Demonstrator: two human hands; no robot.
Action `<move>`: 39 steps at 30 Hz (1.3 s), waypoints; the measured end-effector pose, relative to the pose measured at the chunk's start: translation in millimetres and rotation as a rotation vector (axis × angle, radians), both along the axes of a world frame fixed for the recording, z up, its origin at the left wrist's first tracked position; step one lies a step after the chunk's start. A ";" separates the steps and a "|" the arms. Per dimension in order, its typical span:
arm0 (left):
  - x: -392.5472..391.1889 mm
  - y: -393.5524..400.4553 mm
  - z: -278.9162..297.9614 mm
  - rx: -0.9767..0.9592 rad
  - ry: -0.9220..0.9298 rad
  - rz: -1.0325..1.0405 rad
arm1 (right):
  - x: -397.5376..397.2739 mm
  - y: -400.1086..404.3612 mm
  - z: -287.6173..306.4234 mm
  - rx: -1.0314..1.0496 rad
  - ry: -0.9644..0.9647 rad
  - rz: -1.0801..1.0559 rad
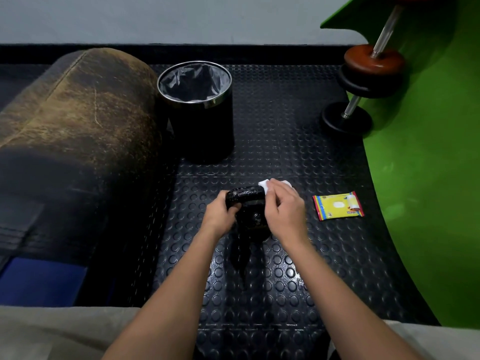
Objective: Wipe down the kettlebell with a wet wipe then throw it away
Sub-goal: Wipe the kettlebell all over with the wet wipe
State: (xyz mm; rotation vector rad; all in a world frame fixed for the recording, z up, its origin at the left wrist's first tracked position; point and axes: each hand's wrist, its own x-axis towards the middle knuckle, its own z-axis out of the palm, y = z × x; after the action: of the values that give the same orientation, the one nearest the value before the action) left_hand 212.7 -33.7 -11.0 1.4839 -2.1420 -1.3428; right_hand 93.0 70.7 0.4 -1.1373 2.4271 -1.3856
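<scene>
Head view looks down on a black studded rubber floor mat (272, 141) that fills the middle of the room. A worn brown and dark padded bench (75, 141) lies along its left side, and a bright green surface (426, 157) curves along the right. At the green edge rest dumbbells (363, 81) with dark and reddish plates on metal bars. Beside the padded bench stands a black bin (200, 110) with a metal rim and a grey liner, upright and open at the top.

Near the middle of the mat sits the black kettlebell (250, 216), glossy with wet. The left hand (220, 216) grips the left end of its handle, fingers curled round it. The right hand (284, 206) is at the right end of the handle, its fingers pinching a white wet wipe (263, 184) against the top of the handle. A yellow pack of wipes (337, 206) lies flat on the mat just right of the hands, apart from the kettlebell.
</scene>
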 end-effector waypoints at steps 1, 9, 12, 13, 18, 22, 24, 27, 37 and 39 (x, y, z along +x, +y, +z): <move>-0.4 0.2 -0.4 0.004 0.003 0.000 | -1.7 1.1 0.8 -0.015 -0.003 0.013; 0.7 -1.6 -4.0 0.017 0.013 0.006 | -2.0 2.1 0.4 -0.045 -0.032 -0.057; -0.2 -0.9 -4.3 0.024 0.014 0.000 | -5.6 3.0 0.5 -0.081 -0.066 -0.071; 0.0 -0.8 -4.2 0.029 0.015 -0.005 | -8.9 3.9 1.0 -0.094 -0.086 -0.116; 0.6 -1.4 -4.6 0.009 0.013 0.001 | -0.5 0.2 2.2 -0.071 -0.073 -0.106; -0.1 -0.7 -4.4 0.001 0.007 -0.003 | -4.3 -0.1 -0.1 -0.087 -0.073 -0.077; 0.2 -0.5 -4.0 0.013 0.011 -0.012 | -9.7 2.6 -1.1 -0.107 -0.090 -0.177; 0.2 -1.5 -4.5 0.006 0.014 -0.005 | -1.9 0.4 -1.0 -0.077 -0.034 -0.130; 0.5 -2.3 -6.7 0.011 0.005 0.002 | 4.5 -1.0 1.3 -0.051 -0.051 -0.130; 0.2 -2.2 -6.9 0.007 0.002 0.011 | 11.6 -4.0 0.6 -0.032 -0.020 -0.012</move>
State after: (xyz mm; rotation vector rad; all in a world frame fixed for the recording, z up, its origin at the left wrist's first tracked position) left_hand 212.8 -35.8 -17.9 1.4938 -2.1274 -1.3489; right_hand 104.5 66.6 0.9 -1.1117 2.4111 -1.4371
